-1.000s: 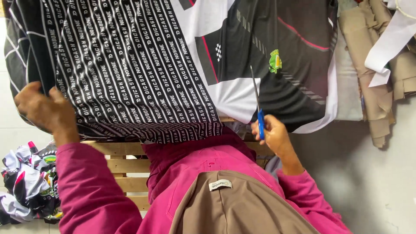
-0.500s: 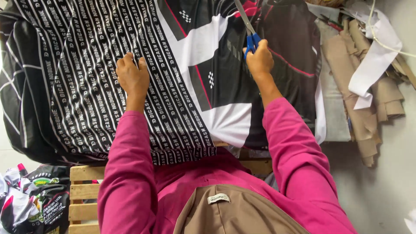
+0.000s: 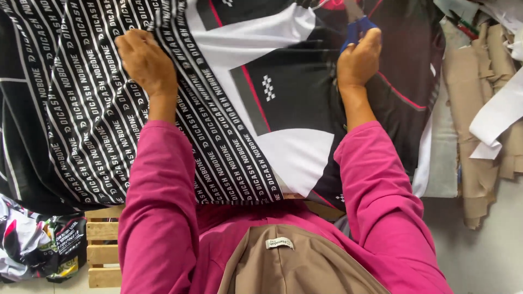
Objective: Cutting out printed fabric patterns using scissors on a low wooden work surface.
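Black-and-white printed fabric [image 3: 218, 109], striped with rows of lettering on one side and blocked in white, black and red on the other, lies spread over the desk under both hands. The left hand [image 3: 146, 62] presses flat on the striped part, fingers [image 3: 131, 46] bent and bunching the cloth slightly beneath them. The right hand [image 3: 358, 57] is closed around the blue handles of a pair of scissors [image 3: 354, 24], whose blades run beyond the fingertips towards the top edge of the view and are mostly cut off there.

Both arms, in pink sleeves [image 3: 158, 207], are stretched well forward, wrists straight, the right reaching farther than the left.

As I judge it, the risk is the cloth shifting: the left hand holds it well apart from the blades, so slack near the scissors could fold and let the cut wander off its line. Tan paper patterns [image 3: 485, 130] hang just outside the right hand, and fabric scraps [image 3: 32, 245] lie below the left elbow.
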